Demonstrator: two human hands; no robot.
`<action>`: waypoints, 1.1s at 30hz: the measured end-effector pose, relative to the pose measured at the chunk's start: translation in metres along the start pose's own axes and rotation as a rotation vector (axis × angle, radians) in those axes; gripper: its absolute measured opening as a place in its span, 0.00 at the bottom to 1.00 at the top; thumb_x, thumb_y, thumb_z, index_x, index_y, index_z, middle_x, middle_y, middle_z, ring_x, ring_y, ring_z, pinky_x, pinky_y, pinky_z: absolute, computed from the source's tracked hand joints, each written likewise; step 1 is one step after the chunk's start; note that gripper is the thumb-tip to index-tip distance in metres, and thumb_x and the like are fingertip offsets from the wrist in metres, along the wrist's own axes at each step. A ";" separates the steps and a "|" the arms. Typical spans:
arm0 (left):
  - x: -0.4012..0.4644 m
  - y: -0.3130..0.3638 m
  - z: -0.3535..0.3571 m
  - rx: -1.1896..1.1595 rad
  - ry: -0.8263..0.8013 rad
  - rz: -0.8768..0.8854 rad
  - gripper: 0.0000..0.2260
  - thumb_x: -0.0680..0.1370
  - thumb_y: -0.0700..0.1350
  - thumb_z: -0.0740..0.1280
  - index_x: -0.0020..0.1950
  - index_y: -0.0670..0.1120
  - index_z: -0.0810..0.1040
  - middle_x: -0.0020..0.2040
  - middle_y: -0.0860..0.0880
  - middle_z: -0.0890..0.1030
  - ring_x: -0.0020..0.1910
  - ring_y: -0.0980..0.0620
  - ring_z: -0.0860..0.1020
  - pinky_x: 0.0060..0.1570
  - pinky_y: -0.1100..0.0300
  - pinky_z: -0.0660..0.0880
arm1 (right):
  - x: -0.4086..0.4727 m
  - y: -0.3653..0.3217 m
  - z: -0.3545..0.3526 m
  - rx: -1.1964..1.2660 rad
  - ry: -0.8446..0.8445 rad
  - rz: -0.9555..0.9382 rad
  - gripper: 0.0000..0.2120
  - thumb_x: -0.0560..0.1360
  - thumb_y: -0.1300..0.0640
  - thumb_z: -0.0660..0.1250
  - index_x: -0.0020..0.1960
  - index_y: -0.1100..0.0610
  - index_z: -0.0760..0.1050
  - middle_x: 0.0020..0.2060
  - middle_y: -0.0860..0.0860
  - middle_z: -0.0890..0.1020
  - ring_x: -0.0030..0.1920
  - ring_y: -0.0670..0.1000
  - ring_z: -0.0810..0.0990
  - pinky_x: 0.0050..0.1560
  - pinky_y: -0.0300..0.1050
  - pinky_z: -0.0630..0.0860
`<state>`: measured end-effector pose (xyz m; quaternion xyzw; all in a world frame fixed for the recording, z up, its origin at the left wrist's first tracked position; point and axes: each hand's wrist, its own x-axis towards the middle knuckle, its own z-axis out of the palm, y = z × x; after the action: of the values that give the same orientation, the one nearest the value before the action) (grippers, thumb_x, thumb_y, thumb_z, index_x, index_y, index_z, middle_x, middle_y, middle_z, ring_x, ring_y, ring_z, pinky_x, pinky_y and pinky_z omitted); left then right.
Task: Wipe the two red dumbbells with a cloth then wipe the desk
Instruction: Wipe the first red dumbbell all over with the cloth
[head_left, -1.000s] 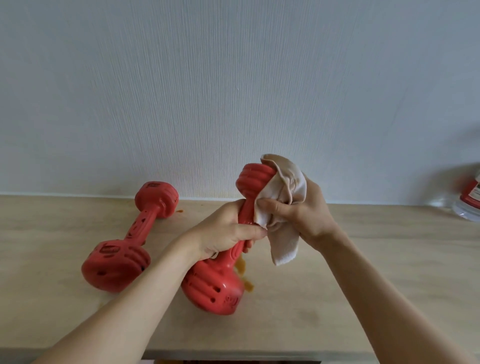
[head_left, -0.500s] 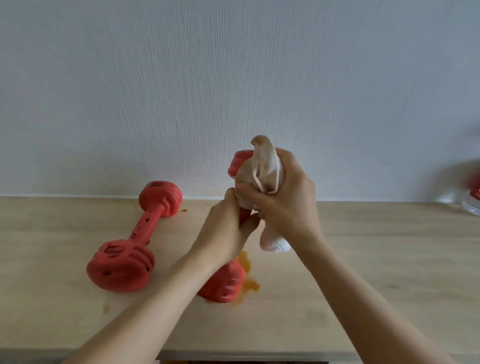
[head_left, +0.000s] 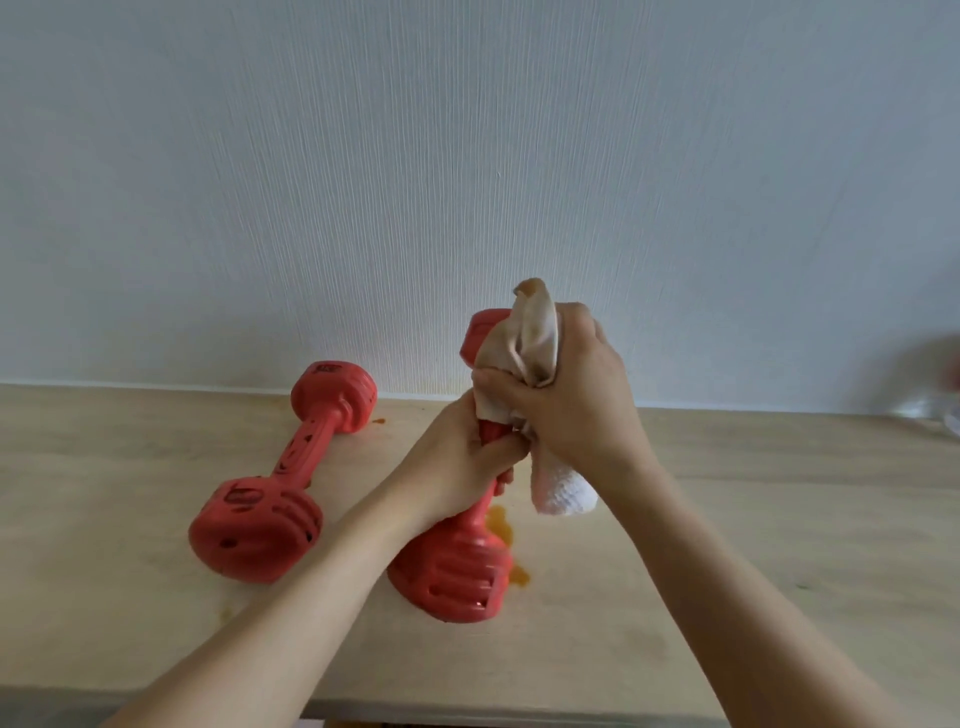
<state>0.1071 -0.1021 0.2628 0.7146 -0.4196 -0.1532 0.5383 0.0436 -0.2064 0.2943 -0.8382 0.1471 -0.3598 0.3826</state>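
Observation:
One red dumbbell (head_left: 452, 571) stands upright near the middle of the light wooden desk (head_left: 779, 519), its lower head on the surface. My left hand (head_left: 452, 462) grips its handle. My right hand (head_left: 566, 395) holds a stained whitish cloth (head_left: 535, 338) wrapped over the dumbbell's upper head; a white end of the cloth hangs below my palm. The second red dumbbell (head_left: 291, 478) lies on its side to the left, untouched.
Orange stains (head_left: 511, 551) mark the desk beside the upright dumbbell's base, and a small orange spot (head_left: 379, 421) sits by the lying dumbbell. A white wall rises behind the desk. A blurred bottle (head_left: 948, 410) shows at the far right edge.
The held dumbbell went from tilted to upright. My right hand with the cloth moved from the side of the upper head to over its top.

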 end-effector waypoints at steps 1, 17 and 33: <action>0.000 0.000 0.000 -0.024 -0.014 0.010 0.06 0.73 0.33 0.64 0.40 0.43 0.73 0.24 0.51 0.75 0.25 0.55 0.74 0.28 0.64 0.71 | 0.000 0.004 -0.003 0.032 -0.012 -0.004 0.29 0.65 0.51 0.77 0.60 0.56 0.68 0.51 0.49 0.76 0.48 0.46 0.76 0.42 0.33 0.71; -0.005 0.010 0.012 0.458 0.174 0.007 0.08 0.78 0.46 0.62 0.51 0.45 0.65 0.44 0.49 0.79 0.43 0.49 0.79 0.41 0.54 0.74 | -0.008 0.010 -0.013 0.177 0.044 0.095 0.21 0.65 0.54 0.78 0.52 0.55 0.72 0.41 0.48 0.81 0.42 0.42 0.81 0.40 0.35 0.77; -0.001 0.000 0.008 -0.013 -0.023 0.000 0.02 0.77 0.36 0.62 0.46 0.42 0.70 0.28 0.48 0.75 0.25 0.56 0.75 0.29 0.63 0.72 | 0.000 0.014 -0.009 0.174 -0.063 0.052 0.27 0.65 0.53 0.78 0.59 0.54 0.69 0.50 0.49 0.78 0.50 0.45 0.78 0.45 0.35 0.74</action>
<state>0.1012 -0.1063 0.2601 0.7094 -0.4248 -0.1640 0.5380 0.0373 -0.2203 0.2879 -0.8087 0.1249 -0.3344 0.4675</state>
